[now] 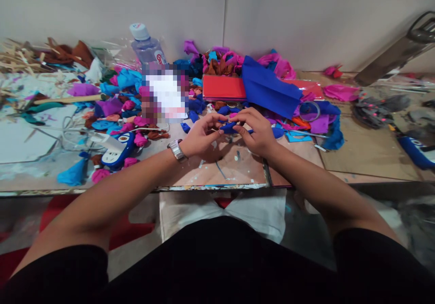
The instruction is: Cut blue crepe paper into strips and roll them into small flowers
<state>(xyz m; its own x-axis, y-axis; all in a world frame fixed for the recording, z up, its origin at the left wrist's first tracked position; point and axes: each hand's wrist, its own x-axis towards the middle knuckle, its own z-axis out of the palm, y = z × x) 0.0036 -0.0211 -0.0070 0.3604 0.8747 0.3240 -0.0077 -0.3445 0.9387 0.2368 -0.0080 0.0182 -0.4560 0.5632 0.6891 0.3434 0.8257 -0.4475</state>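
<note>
A small dark-blue piece of crepe paper (228, 127) is pinched between both hands, above the near part of the table. My left hand (204, 134), with a metal watch (177, 150) at its wrist, grips the piece's left end between thumb and fingertips. At the other end, my right hand (256, 131) holds it in the same way, fingers curled over the top. More dark-blue scraps (192, 116) lie beyond my left fingers. Behind my right hand leans a large dark-blue sheet (268, 89), next to a red box-like stack (223, 88).
Crumpled coloured pieces cover much of the table (234, 168). To the left are a blue-and-white power strip (118, 150), a cable and green-handled pliers (37, 111). A clear bottle (147, 45) stands behind. At right are a tape roll (309, 111) and cardboard (367, 154).
</note>
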